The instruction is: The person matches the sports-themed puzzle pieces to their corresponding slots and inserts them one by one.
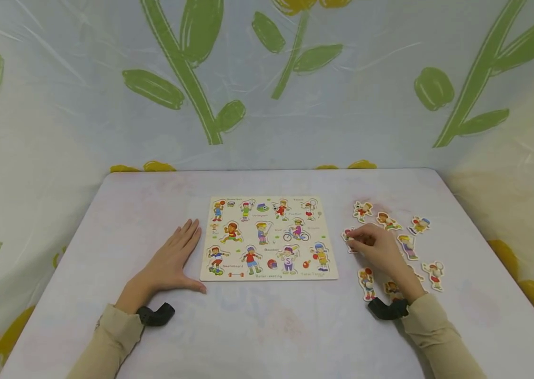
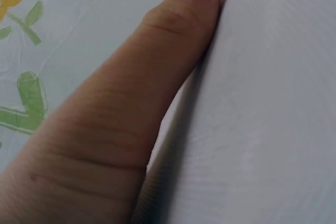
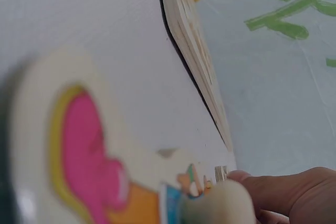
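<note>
A flat wooden puzzle board (image 1: 248, 222) with painted sports figures lies on the table. My left hand (image 1: 172, 263) rests palm down at the board's left, fingers straight and thumb spread near the lower left corner. In the left wrist view, the thumb (image 2: 142, 82) lies along the table surface. On the board's right side, my right hand (image 1: 378, 250) pinches a small figure puzzle piece (image 1: 348, 240) between thumb and fingertips. The right wrist view shows that piece's edge (image 3: 220, 173) at the fingertips; its picture is mostly hidden.
Several loose figure pieces lie around the right hand, among them a basketball piece (image 1: 366, 284), a runner (image 1: 388, 221) and a tennis piece (image 1: 435, 275). Some are partly under the wrist. A patterned curtain (image 1: 323, 126) hangs behind the table (image 1: 248, 337).
</note>
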The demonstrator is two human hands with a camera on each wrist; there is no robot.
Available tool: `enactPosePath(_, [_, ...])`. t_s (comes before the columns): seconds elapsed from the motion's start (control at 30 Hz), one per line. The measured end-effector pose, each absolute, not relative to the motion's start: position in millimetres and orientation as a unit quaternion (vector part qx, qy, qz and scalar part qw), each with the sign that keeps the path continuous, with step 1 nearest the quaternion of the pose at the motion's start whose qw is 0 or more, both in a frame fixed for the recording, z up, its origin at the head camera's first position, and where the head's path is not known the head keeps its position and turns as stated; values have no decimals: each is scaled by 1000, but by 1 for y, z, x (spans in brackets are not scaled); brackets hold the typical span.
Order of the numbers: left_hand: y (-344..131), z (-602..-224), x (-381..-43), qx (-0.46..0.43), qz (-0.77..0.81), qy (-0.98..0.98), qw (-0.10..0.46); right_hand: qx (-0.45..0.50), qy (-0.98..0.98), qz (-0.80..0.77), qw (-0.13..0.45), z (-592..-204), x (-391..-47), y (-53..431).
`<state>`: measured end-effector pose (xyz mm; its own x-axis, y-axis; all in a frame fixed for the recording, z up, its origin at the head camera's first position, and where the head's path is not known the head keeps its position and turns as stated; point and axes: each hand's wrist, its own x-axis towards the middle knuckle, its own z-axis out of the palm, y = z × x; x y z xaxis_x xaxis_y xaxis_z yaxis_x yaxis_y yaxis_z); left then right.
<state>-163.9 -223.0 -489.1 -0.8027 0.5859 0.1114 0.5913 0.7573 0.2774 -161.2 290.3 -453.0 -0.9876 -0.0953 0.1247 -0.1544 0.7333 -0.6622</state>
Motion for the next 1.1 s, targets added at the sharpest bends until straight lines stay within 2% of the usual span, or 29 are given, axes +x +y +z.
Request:
enactPosePath(0.47, [-223,-486,-164,-317,-150,-936,15,87,-932,345,69,-458,-161,290])
enactPosePath(0.83, [-221,-485,-161,-307,-151,-940,4,98,-945,309,41,-442,-168,287])
enactPosePath(1.1, [-222,-485,-162,-309,-144,-940,6,107,-944,306,57,-429,-177,281])
